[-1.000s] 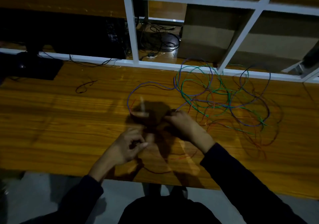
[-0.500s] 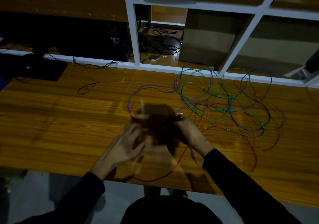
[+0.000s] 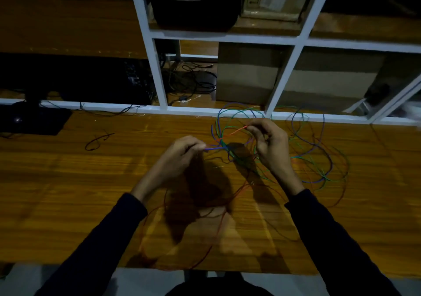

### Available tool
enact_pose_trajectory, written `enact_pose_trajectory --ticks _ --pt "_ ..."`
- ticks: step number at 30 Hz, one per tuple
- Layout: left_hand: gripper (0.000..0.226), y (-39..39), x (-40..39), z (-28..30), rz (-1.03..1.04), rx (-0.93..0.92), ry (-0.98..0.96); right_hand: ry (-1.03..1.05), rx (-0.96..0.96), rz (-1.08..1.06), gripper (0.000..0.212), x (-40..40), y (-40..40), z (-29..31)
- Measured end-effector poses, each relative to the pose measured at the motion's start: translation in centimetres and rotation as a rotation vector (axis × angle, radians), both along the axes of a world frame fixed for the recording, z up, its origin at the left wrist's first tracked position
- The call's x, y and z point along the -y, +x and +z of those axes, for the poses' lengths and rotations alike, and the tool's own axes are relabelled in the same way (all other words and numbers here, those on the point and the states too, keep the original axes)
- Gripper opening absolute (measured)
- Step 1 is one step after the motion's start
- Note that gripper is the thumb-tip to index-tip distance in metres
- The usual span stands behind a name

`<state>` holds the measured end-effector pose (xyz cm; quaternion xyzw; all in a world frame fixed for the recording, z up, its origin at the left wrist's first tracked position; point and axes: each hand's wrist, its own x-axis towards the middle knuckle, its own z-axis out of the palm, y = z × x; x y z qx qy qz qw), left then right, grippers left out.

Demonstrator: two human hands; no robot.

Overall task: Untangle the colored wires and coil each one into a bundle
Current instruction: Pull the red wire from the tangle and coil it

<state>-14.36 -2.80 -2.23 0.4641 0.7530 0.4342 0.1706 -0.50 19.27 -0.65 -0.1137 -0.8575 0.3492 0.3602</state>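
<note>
A tangle of thin purple, green and red wires [image 3: 305, 156] lies on the wooden table [image 3: 68, 193], right of centre. My left hand [image 3: 180, 154] pinches the end of a purple wire [image 3: 214, 148] that runs right into the tangle. My right hand [image 3: 268, 143] is raised over the tangle and pinches the end of a red wire [image 3: 237, 131]. A long red strand [image 3: 218, 225] trails from the tangle toward the table's near edge, below my hands.
A short black wire piece [image 3: 98, 140] lies alone to the left. A black monitor base [image 3: 29, 120] stands at the far left. A white shelf frame [image 3: 159, 72] borders the table's back, with cardboard boxes [image 3: 246, 77] and dark cables [image 3: 189, 81] behind it.
Both hands have lifted off the table and moved apart, away from me. The left now pinches a purple wire end, the right a red one. The camera view has tilted upward.
</note>
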Motion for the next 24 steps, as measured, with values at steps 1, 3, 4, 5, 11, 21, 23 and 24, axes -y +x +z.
enact_pose_trajectory --ticks 1,3,4,5,11,21,23,24 --pt "0.013 -0.3 -0.5 0.5 0.016 0.061 -0.037 0.004 -0.005 0.011 0.008 -0.3 -0.1 0.3" --pt "0.007 -0.8 -1.5 1.6 0.024 0.238 -0.099 0.031 -0.011 0.028 0.008 -0.6 -0.2 0.6" --pt "0.006 -0.9 -1.9 2.1 0.007 0.298 -0.105 0.051 -0.014 0.038 0.007 -0.7 -0.3 0.8" --pt "0.007 -1.1 -2.2 2.5 -0.028 0.334 -0.092 0.077 -0.021 0.053 0.007 -0.9 -0.3 0.9" --pt "0.012 -0.5 -4.1 4.2 -0.136 0.39 0.016 0.286 -0.09 0.063 0.012 -0.2 -0.8 1.9" --pt "0.013 -3.1 -1.6 4.1 -0.077 0.3 -0.158 0.262 -0.131 -0.104 0.012 -2.4 -0.7 2.7" --pt "0.014 -3.0 -1.3 4.4 -0.105 0.234 -0.22 0.28 -0.106 -0.09 0.01 -2.3 -0.6 2.3" --pt "0.013 -2.9 -1.2 4.4 -0.119 0.2 -0.255 0.267 -0.107 -0.097 0.009 -2.2 -0.6 2.0"
